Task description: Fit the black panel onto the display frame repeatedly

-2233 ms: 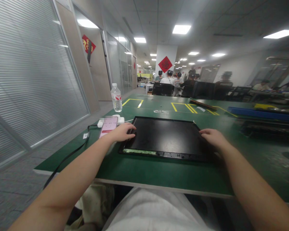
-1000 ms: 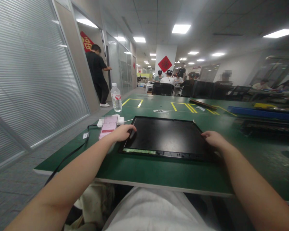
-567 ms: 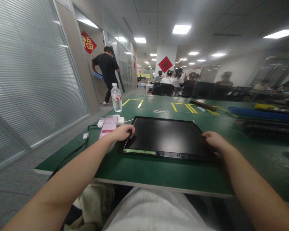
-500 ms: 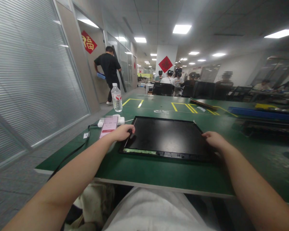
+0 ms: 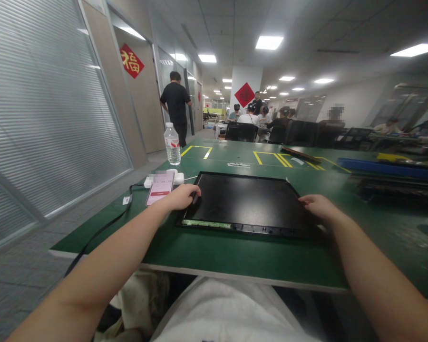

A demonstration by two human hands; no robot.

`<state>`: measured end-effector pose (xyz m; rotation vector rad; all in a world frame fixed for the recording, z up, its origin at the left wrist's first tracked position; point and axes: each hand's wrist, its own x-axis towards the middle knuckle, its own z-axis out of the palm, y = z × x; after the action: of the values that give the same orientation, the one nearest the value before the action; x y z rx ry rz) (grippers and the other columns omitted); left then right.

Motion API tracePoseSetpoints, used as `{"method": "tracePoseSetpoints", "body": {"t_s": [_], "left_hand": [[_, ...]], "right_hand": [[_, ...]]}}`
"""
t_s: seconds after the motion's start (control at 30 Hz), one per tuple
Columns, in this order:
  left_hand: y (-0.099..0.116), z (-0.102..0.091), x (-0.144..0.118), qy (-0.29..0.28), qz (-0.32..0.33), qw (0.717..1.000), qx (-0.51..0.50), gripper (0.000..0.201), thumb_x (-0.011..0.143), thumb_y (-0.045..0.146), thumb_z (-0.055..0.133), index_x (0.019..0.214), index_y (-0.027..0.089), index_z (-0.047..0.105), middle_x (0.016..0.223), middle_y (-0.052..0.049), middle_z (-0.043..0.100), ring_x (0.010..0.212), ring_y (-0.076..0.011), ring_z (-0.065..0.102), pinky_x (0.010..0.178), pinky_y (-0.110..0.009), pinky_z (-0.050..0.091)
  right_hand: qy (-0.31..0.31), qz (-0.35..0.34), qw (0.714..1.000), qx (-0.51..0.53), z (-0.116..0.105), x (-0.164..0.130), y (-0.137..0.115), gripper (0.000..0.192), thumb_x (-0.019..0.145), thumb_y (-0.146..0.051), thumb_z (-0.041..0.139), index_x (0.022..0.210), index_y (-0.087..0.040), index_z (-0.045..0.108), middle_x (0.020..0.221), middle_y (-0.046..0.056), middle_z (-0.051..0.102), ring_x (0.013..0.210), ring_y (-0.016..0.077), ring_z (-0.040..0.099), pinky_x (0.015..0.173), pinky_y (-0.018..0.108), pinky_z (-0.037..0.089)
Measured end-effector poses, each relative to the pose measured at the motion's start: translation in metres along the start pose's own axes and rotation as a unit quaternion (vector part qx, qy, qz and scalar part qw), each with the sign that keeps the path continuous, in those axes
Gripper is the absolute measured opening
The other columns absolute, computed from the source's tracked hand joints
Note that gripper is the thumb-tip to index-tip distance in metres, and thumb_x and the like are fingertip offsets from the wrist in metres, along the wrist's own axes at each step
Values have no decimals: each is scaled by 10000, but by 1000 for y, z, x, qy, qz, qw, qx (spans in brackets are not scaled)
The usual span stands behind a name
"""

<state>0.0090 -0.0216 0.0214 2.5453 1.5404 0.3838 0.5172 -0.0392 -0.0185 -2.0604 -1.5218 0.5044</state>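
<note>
Since the earlier frames only the person in black [image 5: 175,105] has moved, from the doorway on the left to further down the aisle, back turned; both hands and the panel sit where they were. Left hand [image 5: 181,196] lies curled on the left edge of the black display panel [image 5: 248,202], fingers bent over the frame, gripping that edge. Right hand [image 5: 316,205] rests on the panel's right edge, fingers curled at the rim; can't tell if it really clamps or just touches. Panel lies flat on the green table [image 5: 235,256], near the front edge, with a greenish strip along its near side. Pink phone [image 5: 160,187] lies just beside the left hand, screen lit. White power strip [image 5: 176,177] sits behind the phone, touching or nearly so, and a black cable [image 5: 103,229] runs off the table's left edge. Water bottle [image 5: 172,144] stands upright further back on the left. Yellow tape marks [image 5: 271,158] on the table beyond the panel. Blue tray [image 5: 385,167] far right, blurred. Seated people [image 5: 249,116] at the far end of the room.
</note>
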Motion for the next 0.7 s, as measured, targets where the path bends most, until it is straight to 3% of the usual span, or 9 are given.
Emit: {"method": "tracePoseSetpoints", "body": {"t_s": [0.33, 0.53, 0.7], "left_hand": [[-5, 4, 2, 0, 2, 1000, -7, 519, 668, -4, 466, 1082, 187, 716, 1181, -83, 725, 1144, -245, 645, 1065, -361, 450], [-4, 3, 1, 11, 16, 1000, -6, 543, 661, 3, 466, 1120, 173, 701, 1300, -105, 642, 1258, -239, 574, 1127, -352, 398], [-6, 7, 2, 2, -32, 999, 9, 594, 730, 31, 459, 1298, 125, 606, 1382, -160, 590, 1320, -266, 534, 1136, -380, 384]], "right_hand": [[-20, 57, 996, 71, -1, -2, -1, 536, 641, -12, 551, 1121, -134, 754, 957, 101, 756, 794, 205, 706, 715, 272, 537], [-2, 40, 998, 40, -1, -5, -9, 415, 641, -46, 604, 991, -160, 793, 945, 108, 755, 827, 235, 711, 760, 312, 551], [12, 8, 1000, 3, 1, -4, -9, 314, 655, -121, 639, 916, -185, 801, 853, 111, 748, 847, 269, 702, 743, 334, 553]]}}
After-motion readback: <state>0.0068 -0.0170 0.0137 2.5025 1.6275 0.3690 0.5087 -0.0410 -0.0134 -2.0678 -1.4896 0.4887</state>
